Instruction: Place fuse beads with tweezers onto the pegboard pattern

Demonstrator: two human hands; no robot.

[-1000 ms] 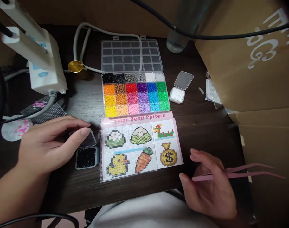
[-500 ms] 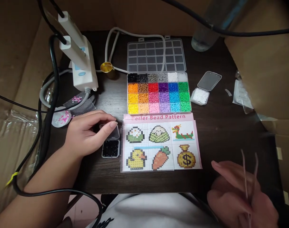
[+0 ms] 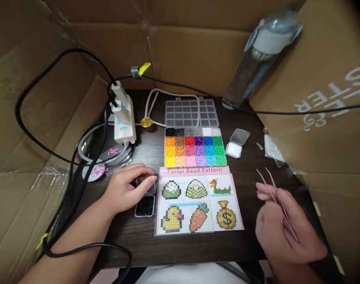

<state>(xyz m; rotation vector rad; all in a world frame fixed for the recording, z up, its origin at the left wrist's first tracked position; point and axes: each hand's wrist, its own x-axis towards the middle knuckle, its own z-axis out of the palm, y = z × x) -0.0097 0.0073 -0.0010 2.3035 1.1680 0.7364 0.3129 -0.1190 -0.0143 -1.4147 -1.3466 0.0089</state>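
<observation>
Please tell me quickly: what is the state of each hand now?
Left hand: open, loosely curled, no held object visible.
Right hand: closed around pink tweezers, whose tips are apart.

A small craft corner is seen, laid out on a dark wooden table (image 3: 180,250). It is closed in at the back and on both sides by brown cardboard walls (image 3: 188,51); large white letters are printed on the right one. Bead craft is shown by a divided box (image 3: 195,166) filled with coloured beads, a sheet (image 3: 197,197) headed "Perler Bead Pattern" and pink tweezers (image 3: 276,202). The table is also shared by a drink bottle (image 3: 245,75) and a power strip (image 3: 123,132). Whether a home, an office or a workshop surrounds the cardboard cannot be told.
</observation>
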